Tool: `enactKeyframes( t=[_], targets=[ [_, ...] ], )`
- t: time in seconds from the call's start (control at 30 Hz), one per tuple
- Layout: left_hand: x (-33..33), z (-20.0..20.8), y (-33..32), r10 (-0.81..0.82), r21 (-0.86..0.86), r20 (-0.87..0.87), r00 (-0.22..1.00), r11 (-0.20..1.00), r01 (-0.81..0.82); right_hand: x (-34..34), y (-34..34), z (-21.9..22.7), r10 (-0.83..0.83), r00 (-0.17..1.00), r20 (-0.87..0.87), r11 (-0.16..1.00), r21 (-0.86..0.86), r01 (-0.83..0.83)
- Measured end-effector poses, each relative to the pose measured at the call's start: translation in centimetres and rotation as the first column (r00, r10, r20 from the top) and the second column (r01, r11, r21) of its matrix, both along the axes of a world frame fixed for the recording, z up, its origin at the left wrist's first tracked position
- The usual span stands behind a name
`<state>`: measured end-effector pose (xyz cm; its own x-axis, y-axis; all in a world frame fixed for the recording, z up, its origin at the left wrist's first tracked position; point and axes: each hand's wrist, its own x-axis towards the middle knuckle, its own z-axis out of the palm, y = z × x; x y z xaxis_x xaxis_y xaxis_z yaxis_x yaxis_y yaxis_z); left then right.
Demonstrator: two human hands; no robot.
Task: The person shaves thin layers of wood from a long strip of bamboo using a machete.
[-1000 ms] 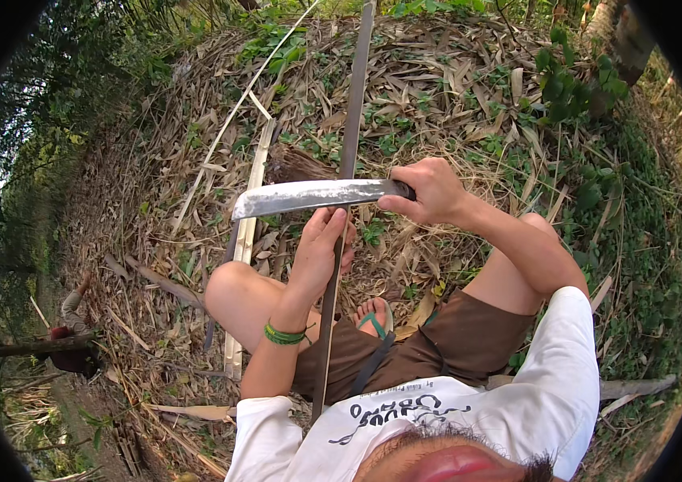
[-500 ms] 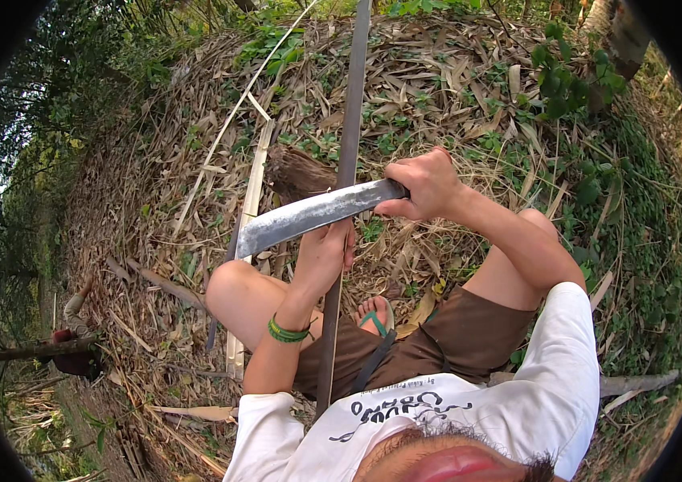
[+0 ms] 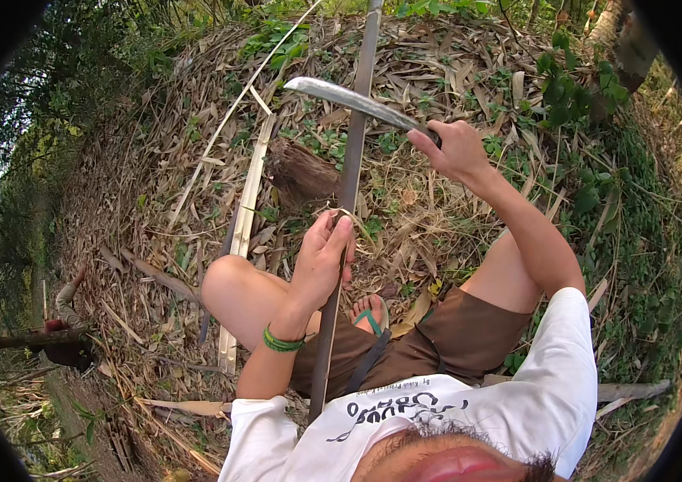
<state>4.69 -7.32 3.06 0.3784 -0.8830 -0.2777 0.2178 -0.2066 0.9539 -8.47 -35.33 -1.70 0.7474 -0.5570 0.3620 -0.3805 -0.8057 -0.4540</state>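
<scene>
My right hand is closed around the dark handle of a machete. Its worn, curved grey blade points left and crosses over a long, narrow dark strip, apparently split bamboo. My left hand is wrapped around that strip lower down, thumb on top, nearer my lap. A thin pale shaving curls beside the left fingertips. The strip runs from my shirt, between my legs, out past the far edge of the view. Whether the blade touches the strip, I cannot tell.
A brown log stump lies just left of the strip. Pale split strips rest on the leaf litter by my left knee. Another person is low at far left, near a thin trunk. Green plants grow at right.
My right hand has moved the machete away from me, up along the strip and slightly right, and the blade has tilted. The left hand stays on the strip, its thumb now on top.
</scene>
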Motion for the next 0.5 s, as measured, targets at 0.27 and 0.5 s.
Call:
enactKeyframes(
  t=[0.27, 0.5],
  targets=[
    [0.3, 0.3, -0.8, 0.062, 0.061, 0.035, 0.997, 0.996, -0.064, 0.9, 3.4, 0.3, 0.136, 0.991, 0.0, 0.991, -0.005, -0.136],
    [-0.1, 0.3, -0.3, 0.049, 0.068, 0.168, 0.985, 0.996, -0.061, 0.4, 3.9, 0.2, 0.202, 0.979, 0.032, 0.973, -0.119, -0.197]
  ],
)
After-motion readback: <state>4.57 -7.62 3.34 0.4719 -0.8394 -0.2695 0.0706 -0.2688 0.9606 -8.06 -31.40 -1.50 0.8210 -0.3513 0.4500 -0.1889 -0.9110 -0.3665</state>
